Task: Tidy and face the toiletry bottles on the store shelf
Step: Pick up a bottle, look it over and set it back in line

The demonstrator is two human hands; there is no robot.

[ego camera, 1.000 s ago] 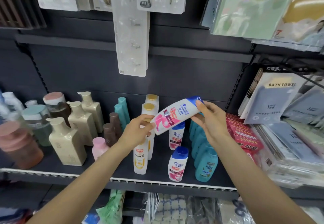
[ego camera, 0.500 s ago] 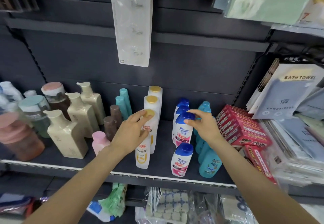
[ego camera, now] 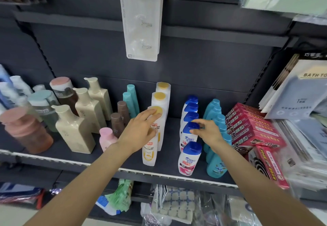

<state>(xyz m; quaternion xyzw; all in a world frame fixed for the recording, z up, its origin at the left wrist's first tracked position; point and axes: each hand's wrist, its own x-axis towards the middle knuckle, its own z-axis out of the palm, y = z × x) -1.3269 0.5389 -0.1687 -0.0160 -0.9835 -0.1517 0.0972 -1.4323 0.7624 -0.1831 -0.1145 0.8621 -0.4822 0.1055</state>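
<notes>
Seating the blue-capped bottle (ego camera: 189, 133) squarely mid-row, I pinch its cap with my right hand (ego camera: 207, 133); left hand (ego camera: 141, 132), fingers straight, steadies the yellow-capped bottle (ego camera: 159, 119).

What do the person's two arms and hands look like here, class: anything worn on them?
Both forearms are bare, with no sleeves in view. The left hand and right hand wear no gloves, and no rings, watch or bracelet show on either wrist.

Red boxes (ego camera: 251, 128) beside bath towel packs (ego camera: 299, 95), hanging hook card (ego camera: 141, 18)
</notes>
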